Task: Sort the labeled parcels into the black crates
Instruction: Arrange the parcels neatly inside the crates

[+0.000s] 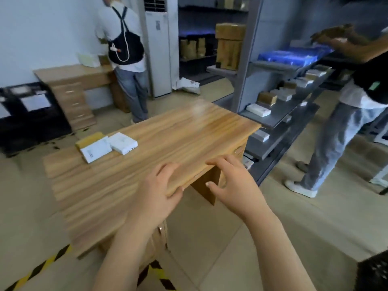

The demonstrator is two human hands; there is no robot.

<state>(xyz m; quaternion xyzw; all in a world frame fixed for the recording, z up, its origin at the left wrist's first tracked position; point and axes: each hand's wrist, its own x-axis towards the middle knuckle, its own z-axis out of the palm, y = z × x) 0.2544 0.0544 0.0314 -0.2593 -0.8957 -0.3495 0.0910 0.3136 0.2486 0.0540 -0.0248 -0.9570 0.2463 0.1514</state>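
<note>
Three parcels lie together at the far left of the wooden desk (189, 131): a yellow-brown box (88, 140), a white labelled parcel (96, 151) on it, and a white flat box (123, 145) beside them. My left hand (159, 190) hovers over the desk's near edge with loosely curled fingers and holds nothing. My right hand (228, 183) hangs just past that edge, fingers spread and empty. Black crates with white labels (31, 114) stand on the floor at the far left. A black crate corner (373, 271) shows at the bottom right.
A grey shelf rack (283, 114) with several small boxes stands to the right, where a person in jeans (340, 131) reaches in. Another person (126, 59) stands at a second desk (69, 80) by the wall. Yellow-black tape (42, 267) marks the floor.
</note>
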